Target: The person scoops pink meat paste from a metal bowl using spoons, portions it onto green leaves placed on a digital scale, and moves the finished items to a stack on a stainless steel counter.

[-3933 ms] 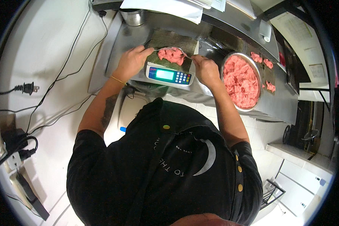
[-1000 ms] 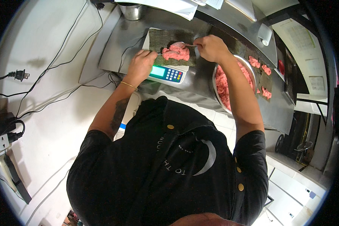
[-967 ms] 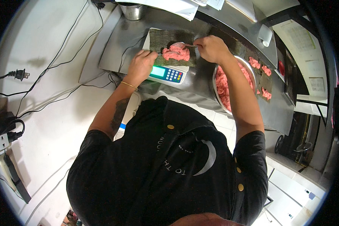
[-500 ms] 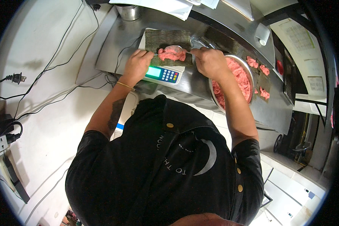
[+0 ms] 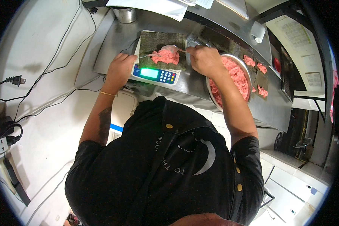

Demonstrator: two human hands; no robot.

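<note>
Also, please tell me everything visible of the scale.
The scale has a pale body and blue front panel, with a lit greenish display at left and rows of keys at right. It lies on the metal counter. A dark sheet bearing pink paste covers most of its top. The left hand is beside it; contact is unclear.

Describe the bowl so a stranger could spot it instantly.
Find the metal counter, then the scale on it. Right of that sits the bowl: round, silvery, holding pink paste, and much wider than the pot at back left.
</note>
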